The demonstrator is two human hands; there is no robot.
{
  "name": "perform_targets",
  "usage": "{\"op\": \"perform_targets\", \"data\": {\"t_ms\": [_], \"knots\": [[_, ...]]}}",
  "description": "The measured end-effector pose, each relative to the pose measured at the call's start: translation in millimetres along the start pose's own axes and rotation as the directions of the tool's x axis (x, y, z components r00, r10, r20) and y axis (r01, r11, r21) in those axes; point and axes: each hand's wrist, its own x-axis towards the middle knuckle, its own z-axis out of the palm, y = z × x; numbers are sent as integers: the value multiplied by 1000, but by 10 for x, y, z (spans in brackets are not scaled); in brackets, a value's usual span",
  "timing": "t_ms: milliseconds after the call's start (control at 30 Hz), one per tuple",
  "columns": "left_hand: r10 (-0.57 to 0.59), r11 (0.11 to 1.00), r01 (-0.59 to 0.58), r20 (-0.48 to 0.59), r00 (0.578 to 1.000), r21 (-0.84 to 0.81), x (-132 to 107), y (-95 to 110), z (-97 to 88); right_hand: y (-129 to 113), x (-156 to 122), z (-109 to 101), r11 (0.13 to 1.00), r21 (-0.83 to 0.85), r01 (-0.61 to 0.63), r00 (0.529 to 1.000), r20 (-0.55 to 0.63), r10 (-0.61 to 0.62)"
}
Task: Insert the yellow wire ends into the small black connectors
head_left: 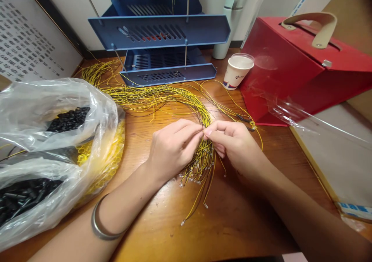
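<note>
My left hand [176, 147] and my right hand [236, 143] meet fingertip to fingertip over the wire bundle. Each is closed in a pinch on a thin wire, most of which the fingers hide. Under and around them runs a thick bundle of yellow and black wires [162, 93], curving from the back left towards me. Its near ends carry small clear and metal tips [197, 173], spread on the table below my hands. Two longer wire ends [183, 223] reach out nearest to me. A few wires with black sleeves [244, 118] lie to the right.
Clear plastic bags [107, 99] with small black parts and yellow tubing stand at left on the wooden table [232, 223]. Behind are a blue file rack [162, 31], a paper cup [236, 72] and a pale bottle [228, 29]. A red box [290, 72] stands at right.
</note>
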Motion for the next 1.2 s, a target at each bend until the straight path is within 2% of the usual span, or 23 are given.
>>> {"op": "perform_targets", "data": {"t_ms": [167,300,567,800,1200], "knots": [[10,1000,-11,-13,1000,-17,-8,-13,2,2,-2,8,1000,-2,3,1000,11,-3],[-24,998,25,19,1000,-58,-9,-24,1,16,4,3,1000,-16,11,1000,-7,-11],[-70,993,80,111,991,-85,-10,-22,-7,8,-6,17,970,-234,69,994,-71,-88],[-139,986,157,242,960,-57,-8,-2,-26,14,-19,21,943,-318,96,989,-73,-126],[-207,937,283,327,922,-204,9,25,-53,-47,-39,31,932,-330,152,985,-30,-171]]}}
